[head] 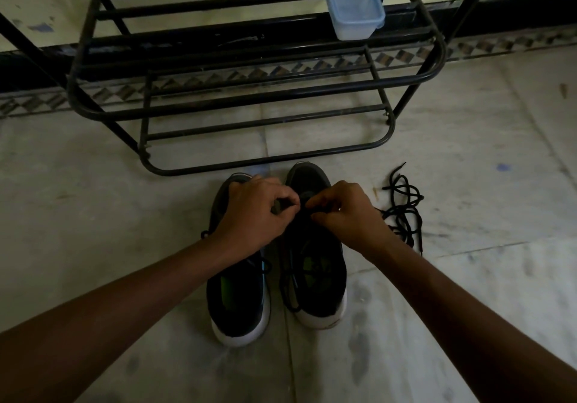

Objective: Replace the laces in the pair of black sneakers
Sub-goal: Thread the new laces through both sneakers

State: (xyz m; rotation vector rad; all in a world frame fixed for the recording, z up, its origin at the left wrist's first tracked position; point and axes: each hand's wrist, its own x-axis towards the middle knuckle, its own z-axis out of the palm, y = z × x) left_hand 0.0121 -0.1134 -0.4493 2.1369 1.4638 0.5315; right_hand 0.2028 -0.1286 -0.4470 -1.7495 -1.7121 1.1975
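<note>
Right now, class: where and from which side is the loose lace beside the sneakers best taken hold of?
Probably pinch the loose lace at its straight near end, from above: that end trails free on the floor, while the middle is tangled.

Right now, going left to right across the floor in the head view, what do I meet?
Left sneaker → right sneaker → loose laces.
</note>
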